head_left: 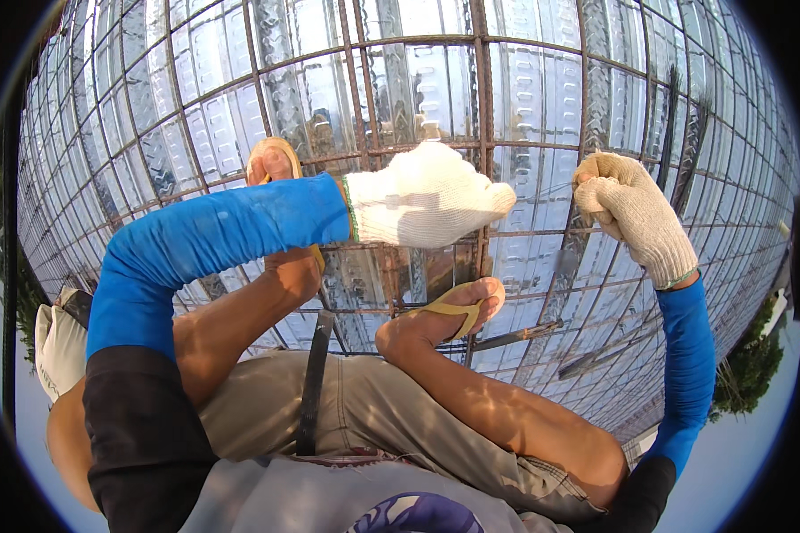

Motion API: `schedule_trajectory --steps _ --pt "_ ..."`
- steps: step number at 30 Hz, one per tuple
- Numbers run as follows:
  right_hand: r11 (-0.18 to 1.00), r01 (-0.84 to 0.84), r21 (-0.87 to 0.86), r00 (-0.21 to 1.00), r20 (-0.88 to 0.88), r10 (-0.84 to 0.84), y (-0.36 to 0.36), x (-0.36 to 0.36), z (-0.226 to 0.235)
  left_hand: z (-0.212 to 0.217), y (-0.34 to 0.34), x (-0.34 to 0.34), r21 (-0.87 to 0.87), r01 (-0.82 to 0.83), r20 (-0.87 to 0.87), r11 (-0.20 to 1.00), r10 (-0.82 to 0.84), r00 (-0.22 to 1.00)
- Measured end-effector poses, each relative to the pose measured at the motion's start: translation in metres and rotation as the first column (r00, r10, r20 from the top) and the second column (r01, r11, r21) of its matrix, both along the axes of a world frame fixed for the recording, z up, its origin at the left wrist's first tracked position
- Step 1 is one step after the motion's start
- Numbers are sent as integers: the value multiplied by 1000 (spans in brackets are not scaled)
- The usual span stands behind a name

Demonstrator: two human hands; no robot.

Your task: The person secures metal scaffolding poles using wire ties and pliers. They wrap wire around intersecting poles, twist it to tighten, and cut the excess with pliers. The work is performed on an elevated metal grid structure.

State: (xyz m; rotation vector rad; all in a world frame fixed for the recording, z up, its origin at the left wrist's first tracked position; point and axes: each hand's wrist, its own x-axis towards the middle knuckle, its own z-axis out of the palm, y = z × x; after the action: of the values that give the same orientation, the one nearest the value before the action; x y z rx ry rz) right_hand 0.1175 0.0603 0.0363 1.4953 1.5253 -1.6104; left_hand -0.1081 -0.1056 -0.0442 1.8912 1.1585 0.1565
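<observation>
- Left hand [427, 195] in a white glove grips a steel bar [482, 133] of the rebar grid [240, 98], fingers closed.
- Right hand [631, 213], just right of that bar, is fisted; what it holds is unclear.
- Likely tying a crossing; next needs a steady twist.

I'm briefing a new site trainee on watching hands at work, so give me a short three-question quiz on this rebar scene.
1. True or false: both hands wear knit gloves.
2. Which hand is closed into a fist above the grid? A) left B) right
3. Fill in: the feet stand on the rebar in yellow ____.

Key
1. True: the left hand and the right hand are both in pale knit gloves.
2. B: the right hand is fisted, apparently pulling a thin wire; the left hand rests at a joint of the rebar grid.
3. Sandals: one sandal shows on the bars.
</observation>
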Motion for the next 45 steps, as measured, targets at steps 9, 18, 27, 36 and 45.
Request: schedule_trajectory --steps 9,18,27,36,45 --pt "863 -504 34 780 -412 471 -50 3 -2 -28 -9 -40 222 209 -185 952 -170 968" --pt "876 -334 348 901 -155 405 -6 39 -38 -32 -70 21 -156 -254 279 955 289 916" --pt "784 -547 -295 823 -363 438 -11 40 -39 -35 -37 -26 384 12 -206 923 73 976" --pt "875 -220 432 862 -334 381 -13 44 -34 -30 -44 -11 405 -36 -79 914 74 994" --pt "549 -522 653 625 -145 767 -16 41 -37 -50 -47 -10 203 -129 -220 971 174 960"
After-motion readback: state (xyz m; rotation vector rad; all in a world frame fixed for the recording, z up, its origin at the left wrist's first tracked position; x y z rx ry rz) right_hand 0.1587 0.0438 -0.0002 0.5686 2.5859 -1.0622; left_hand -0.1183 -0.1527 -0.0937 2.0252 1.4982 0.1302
